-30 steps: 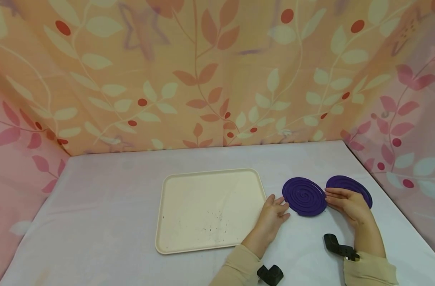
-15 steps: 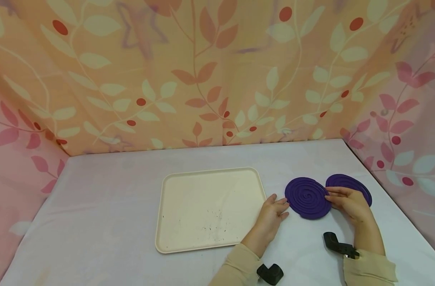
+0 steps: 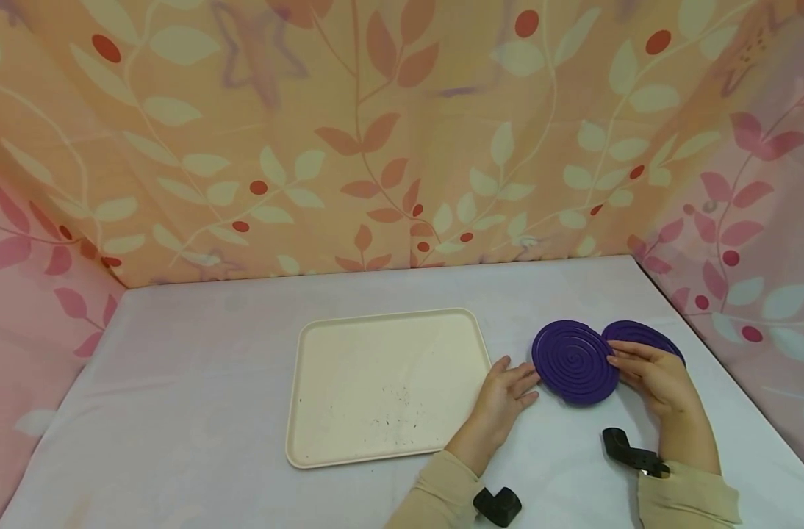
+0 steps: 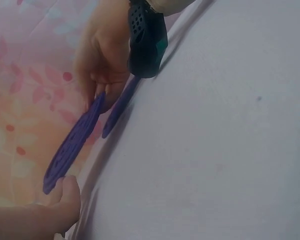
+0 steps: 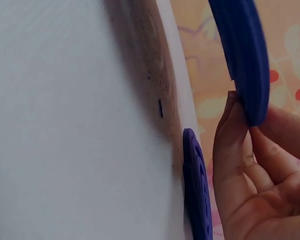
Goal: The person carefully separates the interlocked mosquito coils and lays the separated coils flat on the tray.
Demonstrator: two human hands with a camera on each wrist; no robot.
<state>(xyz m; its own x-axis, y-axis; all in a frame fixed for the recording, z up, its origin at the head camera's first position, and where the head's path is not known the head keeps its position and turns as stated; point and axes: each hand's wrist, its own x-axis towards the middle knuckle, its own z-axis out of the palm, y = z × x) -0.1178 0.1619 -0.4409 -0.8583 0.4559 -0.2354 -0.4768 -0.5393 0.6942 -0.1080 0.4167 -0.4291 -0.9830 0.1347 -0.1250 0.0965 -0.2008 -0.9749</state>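
Observation:
A round purple disc (image 3: 574,362), coiled in a flat spiral like a rope of clay, is raised off the white table. My right hand (image 3: 660,386) pinches its right edge between thumb and fingers, as the right wrist view also shows. At the opposite edge, the fingertips of my left hand (image 3: 497,404) touch the disc with the fingers fairly straight. In the left wrist view the lifted disc (image 4: 72,145) hangs tilted between both hands. A second purple spiral disc (image 3: 640,334) lies on the table behind my right hand, partly hidden by it.
A cream tray (image 3: 375,389) with dark specks lies left of my left hand. Black camera mounts sit at both wrists, a left one (image 3: 497,507) and a right one (image 3: 630,454). Patterned curtains (image 3: 402,147) rise behind and beside the white table (image 3: 197,382).
The held disc has moved a little to the right and come up from the table. My right hand has shifted slightly right with it, while the left hand has barely moved.

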